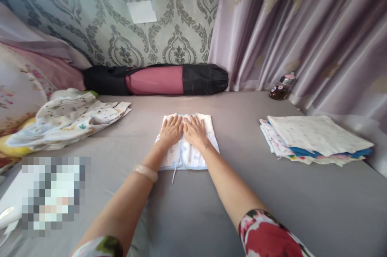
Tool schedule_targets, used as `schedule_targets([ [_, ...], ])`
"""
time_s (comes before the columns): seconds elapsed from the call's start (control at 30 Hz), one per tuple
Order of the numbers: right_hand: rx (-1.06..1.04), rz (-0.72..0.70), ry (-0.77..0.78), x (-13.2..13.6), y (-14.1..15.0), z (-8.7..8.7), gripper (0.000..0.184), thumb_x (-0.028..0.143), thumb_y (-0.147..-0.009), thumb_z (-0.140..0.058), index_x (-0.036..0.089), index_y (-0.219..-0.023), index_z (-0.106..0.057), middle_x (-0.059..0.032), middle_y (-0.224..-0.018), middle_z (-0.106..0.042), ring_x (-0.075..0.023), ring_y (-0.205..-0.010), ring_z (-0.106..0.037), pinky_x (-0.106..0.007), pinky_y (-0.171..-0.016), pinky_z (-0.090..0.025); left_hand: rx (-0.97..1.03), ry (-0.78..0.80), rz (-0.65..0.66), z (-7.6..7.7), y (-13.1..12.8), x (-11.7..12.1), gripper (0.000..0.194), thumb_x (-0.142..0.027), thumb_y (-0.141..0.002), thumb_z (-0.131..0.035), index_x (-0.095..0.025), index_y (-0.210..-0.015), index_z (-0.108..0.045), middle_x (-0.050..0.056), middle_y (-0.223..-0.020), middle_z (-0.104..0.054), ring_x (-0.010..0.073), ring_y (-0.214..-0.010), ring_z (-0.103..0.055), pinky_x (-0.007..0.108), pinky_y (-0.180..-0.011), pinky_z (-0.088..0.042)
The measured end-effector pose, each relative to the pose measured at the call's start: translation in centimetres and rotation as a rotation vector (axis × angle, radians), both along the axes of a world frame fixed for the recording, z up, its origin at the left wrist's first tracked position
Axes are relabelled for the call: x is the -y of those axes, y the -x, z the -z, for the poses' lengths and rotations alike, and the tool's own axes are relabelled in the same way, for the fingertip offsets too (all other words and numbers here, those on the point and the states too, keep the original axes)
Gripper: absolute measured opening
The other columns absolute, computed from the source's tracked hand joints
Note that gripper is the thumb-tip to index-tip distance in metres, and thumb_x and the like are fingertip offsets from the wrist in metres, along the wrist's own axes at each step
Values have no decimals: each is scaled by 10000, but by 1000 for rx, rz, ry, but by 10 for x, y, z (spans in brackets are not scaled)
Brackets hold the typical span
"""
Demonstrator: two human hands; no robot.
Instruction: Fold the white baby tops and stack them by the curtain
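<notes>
A small white baby top (193, 158) with light blue trim and a faint print lies on the grey bed sheet in front of me, with a thin white tie trailing from its near edge. My left hand (171, 131) rests flat on its upper left part, fingers stretched out and pointing away. Beside it, my right hand (195, 131) lies flat on the upper right part, fingers slightly spread. The two hands nearly meet in the middle and hide some of the cloth under them. Neither hand grips anything.
On the right lies a stack of folded cloths (317, 134), with a bottle (281, 87) behind it. Rumpled printed clothing (75, 113) sits at the left. A black and pink roll bag (155, 80) lies along the wall. A white device (18, 196) and a blurred-out object (57, 192) are near left.
</notes>
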State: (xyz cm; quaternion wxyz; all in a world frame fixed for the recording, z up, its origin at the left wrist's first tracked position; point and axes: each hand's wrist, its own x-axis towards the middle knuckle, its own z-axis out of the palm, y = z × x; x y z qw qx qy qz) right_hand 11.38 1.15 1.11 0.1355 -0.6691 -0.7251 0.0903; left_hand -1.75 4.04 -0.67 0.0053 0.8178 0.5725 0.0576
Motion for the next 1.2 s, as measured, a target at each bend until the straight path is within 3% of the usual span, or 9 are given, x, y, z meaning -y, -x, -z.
schedule_targets([
  [0.2,-4,1,51,-3,-1,-3,531,358,-1008,-205,238,-1489,-396,-52,-1584,-314,-265,-1471,-193,-518,-1186,-93,27,-27,4,-7,0,-8,488,-354,-997,-265,-228,-1430,-451,85,-1505,-451,260,-1398,-384,455,-1146,-294],
  [0.33,7,8,78,-5,-1,-3,533,362,-1009,-207,244,-1501,-373,-55,-1593,-293,-255,-1480,-170,-511,-1187,-81,60,37,9,-23,4,-33,407,-245,-971,-311,-206,-1246,-607,98,-1292,-624,241,-1217,-557,378,-1042,-416],
  [0.47,-9,-3,112,-7,-2,-3,541,375,-1010,-197,241,-1511,-353,-58,-1606,-259,-260,-1487,-148,-515,-1184,-63,84,96,-106,-33,10,-58,420,-152,-919,-357,-175,-1259,-601,122,-1310,-598,247,-1220,-548,364,-1032,-414],
  [0.73,-29,-5,118,-7,-2,-3,551,370,-1007,-193,220,-1513,-348,-73,-1610,-243,-272,-1489,-132,-526,-1178,-44,73,214,-201,-38,13,-88,308,-284,-876,-498,-214,-1119,-673,89,-1136,-687,264,-1091,-613,400,-943,-443],
  [0.9,-26,-10,107,-5,-3,-4,549,372,-1007,-192,218,-1505,-364,-79,-1602,-265,-270,-1486,-144,-522,-1178,-53,96,209,-202,-33,15,-89,249,-250,-892,-450,-196,-956,-685,76,-1026,-711,244,-1014,-632,401,-909,-434],
  [1.07,-30,-18,87,-5,-3,-3,555,403,-1008,-200,213,-1501,-371,-96,-1601,-263,-290,-1481,-152,-539,-1172,-67,119,124,-230,-17,17,-77,282,-229,-928,-377,-177,-1100,-595,135,-1197,-644,272,-1157,-558,435,-966,-388],
  [1.2,-41,-23,78,-5,-3,-2,556,406,-1006,-204,210,-1498,-374,-100,-1598,-270,-295,-1480,-153,-540,-1171,-71,111,40,-231,-8,17,-69,309,-254,-945,-334,-155,-1141,-551,161,-1192,-619,300,-1176,-530,452,-977,-372],
])
